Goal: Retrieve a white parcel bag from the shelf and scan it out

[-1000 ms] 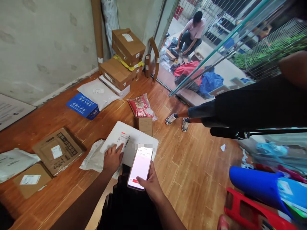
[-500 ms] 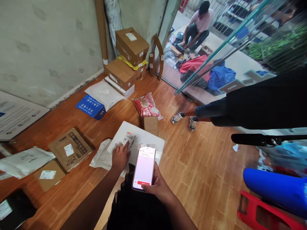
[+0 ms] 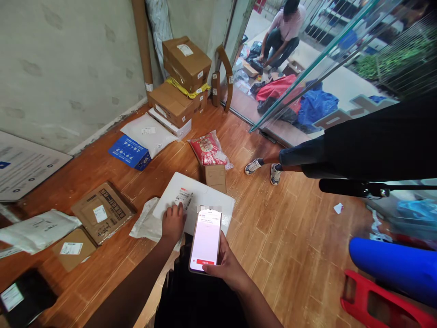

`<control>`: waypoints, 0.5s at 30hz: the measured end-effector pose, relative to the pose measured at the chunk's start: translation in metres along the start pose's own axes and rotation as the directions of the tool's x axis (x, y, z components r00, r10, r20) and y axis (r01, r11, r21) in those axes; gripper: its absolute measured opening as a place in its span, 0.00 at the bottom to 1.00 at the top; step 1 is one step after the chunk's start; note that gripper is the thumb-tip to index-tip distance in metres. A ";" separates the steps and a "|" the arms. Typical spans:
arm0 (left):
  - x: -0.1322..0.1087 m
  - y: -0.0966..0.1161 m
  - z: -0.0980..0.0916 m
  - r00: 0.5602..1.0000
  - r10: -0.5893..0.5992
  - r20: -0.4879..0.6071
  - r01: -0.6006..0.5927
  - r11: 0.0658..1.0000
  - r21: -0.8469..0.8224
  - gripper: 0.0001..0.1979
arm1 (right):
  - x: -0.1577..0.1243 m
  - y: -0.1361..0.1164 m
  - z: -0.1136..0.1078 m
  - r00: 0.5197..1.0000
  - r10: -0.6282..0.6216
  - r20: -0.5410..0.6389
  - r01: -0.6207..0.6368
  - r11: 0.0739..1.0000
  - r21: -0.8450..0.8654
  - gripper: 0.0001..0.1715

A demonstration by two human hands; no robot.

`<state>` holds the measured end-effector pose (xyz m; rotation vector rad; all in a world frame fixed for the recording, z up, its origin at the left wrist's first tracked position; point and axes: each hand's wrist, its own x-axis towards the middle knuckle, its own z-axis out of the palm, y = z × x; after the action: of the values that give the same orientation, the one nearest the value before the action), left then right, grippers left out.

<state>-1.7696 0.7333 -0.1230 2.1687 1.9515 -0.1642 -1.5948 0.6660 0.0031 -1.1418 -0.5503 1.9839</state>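
Note:
My right hand (image 3: 228, 265) holds a phone (image 3: 205, 240) upright with its lit screen facing me, and the thumb lies near the red bar at the screen's bottom. My left hand (image 3: 173, 222) rests on a flat white box (image 3: 208, 196), its fingers lying just below the printed label (image 3: 184, 197). Nothing shows in that hand. Part of the white box is hidden behind the phone. A pale plastic mailer bag (image 3: 146, 223) sticks out from under the box's left side. Beyond it stands a small brown carton (image 3: 215, 178) with a red package (image 3: 209, 149) in clear plastic on top.
Stacked cartons (image 3: 179, 102) stand by the wall, beside a white bag (image 3: 148, 131) and a blue box (image 3: 129, 151). More parcels (image 3: 102, 214) lie left. A standing person's shoes (image 3: 253, 166) are ahead right. Another person (image 3: 282, 34) crouches outside the glass door. A red stool (image 3: 382, 300) lies right.
The index finger of my left hand has drawn back a little from the label. The phone stays in my right hand. The view has shifted slightly.

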 end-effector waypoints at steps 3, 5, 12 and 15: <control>0.000 0.000 -0.001 1.000 0.002 -0.002 -0.002 1.000 0.002 0.23 | -0.001 0.000 0.001 1.000 0.008 0.002 -0.008 1.000 0.004 0.49; 0.000 0.000 -0.002 1.000 0.004 -0.003 -0.004 1.000 0.003 0.22 | -0.001 0.000 0.001 1.000 0.011 0.005 -0.011 1.000 0.007 0.50; -0.001 -0.001 -0.003 1.000 0.020 -0.008 -0.020 1.000 0.009 0.22 | 0.001 0.005 -0.003 0.999 0.026 0.044 -0.026 1.000 0.015 0.53; -0.001 -0.001 -0.004 1.000 0.024 -0.012 -0.023 1.000 0.018 0.22 | 0.001 0.005 -0.003 0.998 0.026 0.057 -0.028 0.999 0.034 0.53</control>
<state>-1.7708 0.7334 -0.1195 2.2082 1.9373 -0.1663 -1.5949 0.6639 -0.0023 -1.0795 -0.5301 2.0463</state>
